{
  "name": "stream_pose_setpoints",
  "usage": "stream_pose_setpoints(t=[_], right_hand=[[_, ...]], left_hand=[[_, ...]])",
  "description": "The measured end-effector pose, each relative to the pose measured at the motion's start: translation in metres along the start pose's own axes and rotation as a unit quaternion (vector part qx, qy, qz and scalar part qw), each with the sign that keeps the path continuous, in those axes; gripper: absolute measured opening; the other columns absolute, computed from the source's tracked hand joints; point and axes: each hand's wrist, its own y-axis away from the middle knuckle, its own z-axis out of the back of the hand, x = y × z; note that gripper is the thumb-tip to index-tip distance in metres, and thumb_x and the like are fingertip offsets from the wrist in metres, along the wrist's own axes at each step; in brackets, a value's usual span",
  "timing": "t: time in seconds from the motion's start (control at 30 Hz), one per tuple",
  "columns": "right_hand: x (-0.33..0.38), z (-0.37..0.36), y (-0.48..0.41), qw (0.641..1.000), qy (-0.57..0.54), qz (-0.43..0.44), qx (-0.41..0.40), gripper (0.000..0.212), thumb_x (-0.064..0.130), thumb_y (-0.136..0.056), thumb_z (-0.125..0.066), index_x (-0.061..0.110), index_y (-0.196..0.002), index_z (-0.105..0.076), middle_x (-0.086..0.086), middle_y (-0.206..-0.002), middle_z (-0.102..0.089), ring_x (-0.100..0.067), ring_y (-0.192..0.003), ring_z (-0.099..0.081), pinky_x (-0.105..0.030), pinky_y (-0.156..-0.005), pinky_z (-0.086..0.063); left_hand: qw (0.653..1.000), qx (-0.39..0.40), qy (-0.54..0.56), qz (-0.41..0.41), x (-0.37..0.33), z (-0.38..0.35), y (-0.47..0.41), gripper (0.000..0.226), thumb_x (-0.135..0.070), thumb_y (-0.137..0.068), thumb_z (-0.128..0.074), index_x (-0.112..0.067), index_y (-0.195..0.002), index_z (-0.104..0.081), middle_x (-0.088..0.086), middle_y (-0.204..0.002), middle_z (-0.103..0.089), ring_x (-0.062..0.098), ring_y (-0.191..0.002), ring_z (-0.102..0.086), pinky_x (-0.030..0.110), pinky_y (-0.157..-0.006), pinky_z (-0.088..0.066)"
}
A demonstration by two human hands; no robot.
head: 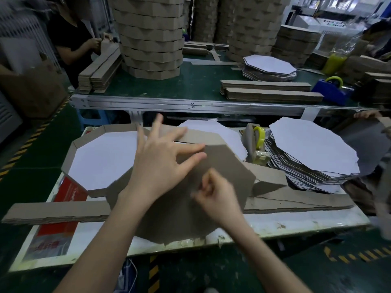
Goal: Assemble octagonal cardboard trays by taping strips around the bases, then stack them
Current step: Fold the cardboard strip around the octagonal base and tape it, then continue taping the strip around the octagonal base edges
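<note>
Seen from the head camera, the brown octagonal cardboard tray (228, 166) lies brown side up in the middle of the white surface (296, 223), its near edge reaching the front rim. Both forearms cover much of it. The left hand (160, 161) is spread over its far half with fingers straight and released; whether the palm presses down is hidden. The right hand (215, 193) is blurred over the tray's middle with fingers curled in; I cannot tell if its grip holds anything.

To the left lies a finished white-lined octagonal tray (73, 149), partly covered by the left hand. A bundle of flat brown cardboard strips (53, 212) lies along the front left, and its right end vanishes under the left arm. On the right sits a leaning stack of white-faced octagonal bases (313, 149). Between it and the brown tray stands a yellow-rolled tape dispenser (259, 138), its base cut off by cardboard.
</note>
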Motion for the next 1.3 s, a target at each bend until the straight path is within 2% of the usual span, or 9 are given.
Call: stream_pose_setpoints(t=[0.1, 0.23, 0.4, 0.57, 0.8, 0.9, 1.07, 1.2, 1.3], right_hand=[[-0.035, -0.017, 0.03, 0.98, -0.129, -0.144, 0.056, 0.039, 0.006, -0.081, -0.076, 0.019, -0.075, -0.04, 0.001, -0.059, -0.057, -0.009, -0.046, -0.053, -0.026, -0.043, -0.041], [-0.027, 0.007, 0.014, 0.979, -0.197, -0.057, 0.003, 0.038, 0.005, -0.083, -0.075, 0.018, -0.075, -0.041, -0.018, -0.069, -0.066, -0.01, -0.039, -0.05, -0.02, -0.036, -0.037], [0.0, 0.033, -0.002, 0.976, -0.217, 0.02, -0.005, 0.033, 0.007, -0.088, -0.071, 0.014, -0.081, -0.039, -0.011, -0.083, -0.076, -0.023, -0.046, -0.048, -0.022, -0.038, -0.038], [0.005, 0.037, -0.003, 0.972, -0.235, 0.023, 0.015, 0.029, 0.009, -0.088, -0.071, 0.012, -0.083, -0.043, -0.011, -0.086, -0.076, -0.025, -0.053, -0.051, -0.021, -0.04, -0.039], [0.021, 0.044, -0.009, 0.952, -0.298, 0.068, 0.015, 0.02, 0.019, -0.087, -0.071, 0.028, -0.077, -0.056, -0.011, -0.092, -0.076, -0.011, -0.037, -0.042, -0.016, -0.04, -0.037], [0.029, 0.048, -0.012, 0.938, -0.329, 0.106, -0.007, 0.011, 0.024, -0.084, -0.07, 0.029, -0.085, -0.06, -0.009, -0.095, -0.077, -0.009, -0.035, -0.04, -0.015, -0.04, -0.038], [0.034, 0.054, -0.013, 0.936, -0.314, 0.153, -0.046, 0.028, 0.022, -0.087, -0.067, 0.024, -0.114, -0.061, -0.009, -0.097, -0.076, -0.009, -0.037, -0.043, -0.016, -0.042, -0.041], [0.037, 0.076, -0.024, 0.937, -0.295, 0.179, -0.064, 0.02, 0.021, -0.093, -0.063, 0.026, -0.112, -0.063, -0.01, -0.106, -0.074, -0.01, -0.038, -0.045, -0.017, -0.042, -0.041], [0.037, 0.103, -0.049, 0.947, -0.271, 0.165, -0.052, 0.017, 0.016, -0.095, -0.059, 0.026, -0.105, -0.069, -0.006, -0.114, -0.072, -0.01, -0.044, -0.048, -0.017, -0.044, -0.038]], left_hand=[[0.999, 0.008, 0.026, -0.031, 0.009, -0.008, 0.004, 0.021, -0.044, -0.088, -0.063, -0.042, -0.108, -0.071, -0.007, -0.135, -0.058, 0.027, -0.129, -0.044, 0.045, -0.101, -0.03], [0.994, -0.038, 0.088, -0.045, 0.02, -0.014, 0.008, 0.026, -0.017, -0.081, -0.076, -0.029, -0.103, -0.076, -0.003, -0.124, -0.065, 0.02, -0.115, -0.051, 0.035, -0.091, -0.031], [0.992, -0.064, 0.089, -0.069, 0.029, -0.02, 0.015, 0.033, 0.001, -0.079, -0.074, -0.023, -0.102, -0.077, -0.002, -0.12, -0.067, 0.017, -0.108, -0.051, 0.037, -0.087, -0.033], [0.99, -0.079, 0.091, -0.067, 0.026, -0.026, 0.012, 0.033, 0.002, -0.077, -0.075, -0.022, -0.099, -0.078, -0.001, -0.117, -0.068, 0.013, -0.103, -0.048, 0.039, -0.084, -0.033], [0.991, -0.081, 0.09, -0.059, 0.027, -0.025, 0.01, 0.028, 0.002, -0.077, -0.076, -0.02, -0.094, -0.079, -0.001, -0.114, -0.069, 0.012, -0.101, -0.047, 0.036, -0.084, -0.031], [0.991, -0.08, 0.091, -0.054, 0.026, -0.025, 0.009, 0.029, 0.003, -0.077, -0.076, -0.02, -0.095, -0.079, -0.002, -0.114, -0.069, 0.012, -0.1, -0.048, 0.034, -0.084, -0.029], [0.988, -0.099, 0.102, -0.063, 0.025, -0.02, 0.011, 0.029, -0.012, -0.084, -0.072, -0.026, -0.11, -0.073, -0.012, -0.108, -0.069, 0.01, -0.097, -0.054, 0.03, -0.08, -0.037], [0.984, -0.057, 0.164, -0.03, 0.016, -0.007, 0.014, 0.055, -0.021, -0.084, -0.075, -0.04, -0.132, -0.054, -0.031, -0.097, -0.059, 0.008, -0.091, -0.061, 0.028, -0.082, -0.051], [0.984, -0.014, 0.17, -0.047, 0.015, 0.003, 0.015, 0.032, -0.022, -0.081, -0.078, -0.034, -0.11, -0.071, -0.03, -0.094, -0.064, -0.002, -0.09, -0.063, 0.028, -0.082, -0.054]])
